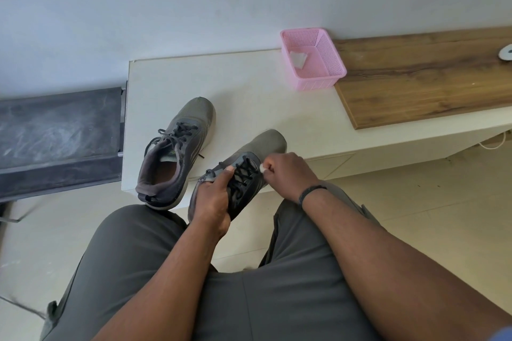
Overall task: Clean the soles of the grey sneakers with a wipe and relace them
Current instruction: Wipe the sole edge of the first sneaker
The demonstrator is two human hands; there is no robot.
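Mesh sneaker, crumpled wipe

Soft even daylight is filling my view, shadows staying faint, no glare; wide-angle lens is bending edges, focus holding sharp centrally.

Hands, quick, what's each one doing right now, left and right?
Left hand: closed around the grey sneaker with black laces, holding it at the heel end.
Right hand: closed, pinching a small white wipe against that sneaker's side.
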